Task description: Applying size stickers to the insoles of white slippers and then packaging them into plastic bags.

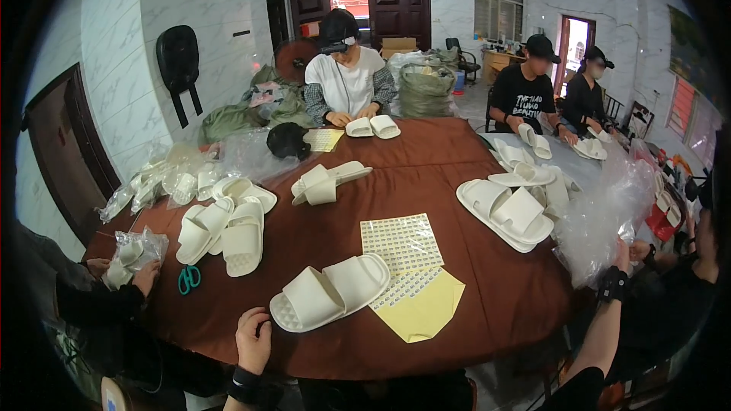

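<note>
At the table [502, 312]'s near edge, the left hand [253, 341] is loosely curled, nothing visibly held, just left of the near slippers [314, 295]; the right hand [621, 257], well right of them, meets clear bags [598, 217], grip indeterminable; label sheets [400, 242] adjoin the slippers.

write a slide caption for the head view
Left hand beside white slippers on a brown-covered table, right hand at clear plastic.
</note>
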`<state>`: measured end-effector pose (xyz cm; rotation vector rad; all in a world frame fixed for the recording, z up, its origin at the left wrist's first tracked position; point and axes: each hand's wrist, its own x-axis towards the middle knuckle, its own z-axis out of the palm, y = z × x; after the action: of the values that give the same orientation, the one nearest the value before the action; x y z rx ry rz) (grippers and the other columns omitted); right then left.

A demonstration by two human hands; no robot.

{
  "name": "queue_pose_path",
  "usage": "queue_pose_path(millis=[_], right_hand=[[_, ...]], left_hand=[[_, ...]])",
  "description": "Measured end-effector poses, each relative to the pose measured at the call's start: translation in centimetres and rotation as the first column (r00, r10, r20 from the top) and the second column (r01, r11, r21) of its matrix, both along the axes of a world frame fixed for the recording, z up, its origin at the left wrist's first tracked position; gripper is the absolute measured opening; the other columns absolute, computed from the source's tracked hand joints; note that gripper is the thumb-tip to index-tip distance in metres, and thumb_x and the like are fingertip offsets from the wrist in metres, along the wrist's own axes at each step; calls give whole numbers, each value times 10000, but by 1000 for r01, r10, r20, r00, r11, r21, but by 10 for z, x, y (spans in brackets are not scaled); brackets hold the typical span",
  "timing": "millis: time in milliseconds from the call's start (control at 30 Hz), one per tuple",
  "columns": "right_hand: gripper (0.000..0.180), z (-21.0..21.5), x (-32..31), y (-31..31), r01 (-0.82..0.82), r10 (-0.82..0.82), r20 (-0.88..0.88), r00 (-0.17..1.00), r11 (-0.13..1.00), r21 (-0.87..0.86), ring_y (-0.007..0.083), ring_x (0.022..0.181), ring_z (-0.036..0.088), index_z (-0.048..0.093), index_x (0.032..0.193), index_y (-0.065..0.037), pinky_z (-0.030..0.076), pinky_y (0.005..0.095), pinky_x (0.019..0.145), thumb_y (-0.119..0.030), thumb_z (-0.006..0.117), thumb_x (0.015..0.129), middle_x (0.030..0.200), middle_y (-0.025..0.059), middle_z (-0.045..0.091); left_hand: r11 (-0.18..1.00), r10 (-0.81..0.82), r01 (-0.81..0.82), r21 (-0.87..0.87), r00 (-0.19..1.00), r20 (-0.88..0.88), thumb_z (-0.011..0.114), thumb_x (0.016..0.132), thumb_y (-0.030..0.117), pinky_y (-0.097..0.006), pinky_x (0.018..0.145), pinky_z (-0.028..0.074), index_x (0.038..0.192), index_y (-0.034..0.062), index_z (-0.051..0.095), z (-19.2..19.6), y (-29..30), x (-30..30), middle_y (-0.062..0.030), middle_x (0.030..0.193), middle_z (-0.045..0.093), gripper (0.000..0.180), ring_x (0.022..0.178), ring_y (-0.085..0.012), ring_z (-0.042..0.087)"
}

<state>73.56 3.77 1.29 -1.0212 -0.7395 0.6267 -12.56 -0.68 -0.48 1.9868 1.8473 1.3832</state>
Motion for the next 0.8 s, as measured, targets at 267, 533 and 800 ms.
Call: queue_pose_path(millis=[267, 533, 800], right_hand=[[389, -8, 2, 12, 32, -36, 97, 995, 999, 42, 197, 954, 630, 580, 1171, -10, 510, 312, 812, -320, 577, 937, 1092, 87, 643], [427, -23, 19, 6, 87, -97, 190, 977, 994, 63, 197, 994, 618, 554, 1218, -13, 498, 304, 846, -325, 590, 928, 1133, 87, 628], [472, -38, 36, 1, 128, -151, 269, 951, 987, 100, 197, 1035, 605, 528, 1265, -17, 486, 295, 880, -329, 603, 919, 1174, 88, 612]], left_hand=[[1000, 7, -7, 0, 999, -42, 612, 782, -31, -390, 875, 482, 877, -16, 643, -3, -1, 1, -160, 1052, 652, 101, 991, -329, 605], [999, 33, -31, 15, 990, -140, 616, 760, -37, -410, 875, 462, 853, -1, 637, -8, 1, 1, -143, 1046, 640, 101, 988, -342, 579], [999, 40, -39, 8, 977, -207, 589, 770, -38, -406, 856, 466, 866, -11, 624, -4, 1, 5, -152, 1033, 633, 105, 965, -346, 575]])
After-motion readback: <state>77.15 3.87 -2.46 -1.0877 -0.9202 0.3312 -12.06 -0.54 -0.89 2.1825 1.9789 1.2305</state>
